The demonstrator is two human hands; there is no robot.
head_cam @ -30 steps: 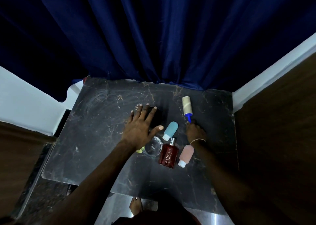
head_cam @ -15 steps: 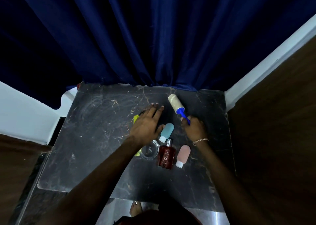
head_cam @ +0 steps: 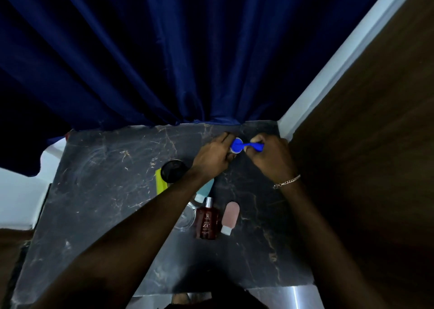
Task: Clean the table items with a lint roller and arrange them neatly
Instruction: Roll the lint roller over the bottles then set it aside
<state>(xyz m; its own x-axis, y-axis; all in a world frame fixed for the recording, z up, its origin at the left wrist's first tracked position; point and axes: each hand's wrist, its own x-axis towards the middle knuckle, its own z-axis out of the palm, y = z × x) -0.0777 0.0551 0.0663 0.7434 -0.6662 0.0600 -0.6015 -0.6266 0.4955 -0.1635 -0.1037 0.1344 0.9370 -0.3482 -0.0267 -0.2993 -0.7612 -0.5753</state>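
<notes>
**A:** A dark veined marble table against a deep blue curtain, with wood panelling on the right. Where's the roller?

**B:** Well beyond the red perfume bottle, by the table's far edge. The right hand is curled round the blue handle of the lint roller. The left hand is wrapped over the roll (mostly hidden, only the blue end cap shows).

**A:** Peeling a sheet?

**B:** That's my guess. I'd keep the handle steady and pull slowly so the sheet comes off whole.

**A:** And the rest?

**B:** The pink tube lies just right of the bottle and the glass dish just left. The teal tube is just beyond it, under the forearm. The black jar and a yellow-green strip lie farther beyond, to the left. Nothing is lined up yet, and the marble looks scuffed in the dim light.
</notes>
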